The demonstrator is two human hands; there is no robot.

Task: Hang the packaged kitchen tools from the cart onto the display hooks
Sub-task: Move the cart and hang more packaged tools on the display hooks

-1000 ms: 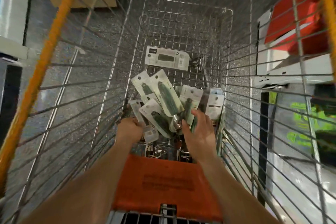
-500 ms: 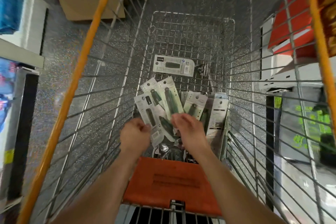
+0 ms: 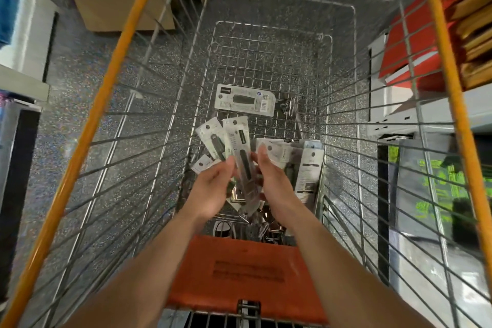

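Inside cart (image 3: pixel 106 88), left hand (image 3: pixel 213 189) pinches fanned packaged tools (image 3: pixel 237 141); right hand (image 3: pixel 277 184), fingers straight, steadies them from 3 o'clock. Best: square stack, align tops toward 12 o'clock before lifting out.

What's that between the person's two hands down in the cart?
A long packaged kitchen tool, pointing away from the person, lies between the left hand and the right hand. The head view shows it.

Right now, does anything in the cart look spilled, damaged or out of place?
Nothing looks damaged or spilled. One package lies flat and crosswise on the cart floor, apart from the jumbled pile of packages nearer the person; some small metal pieces lie just beside it.
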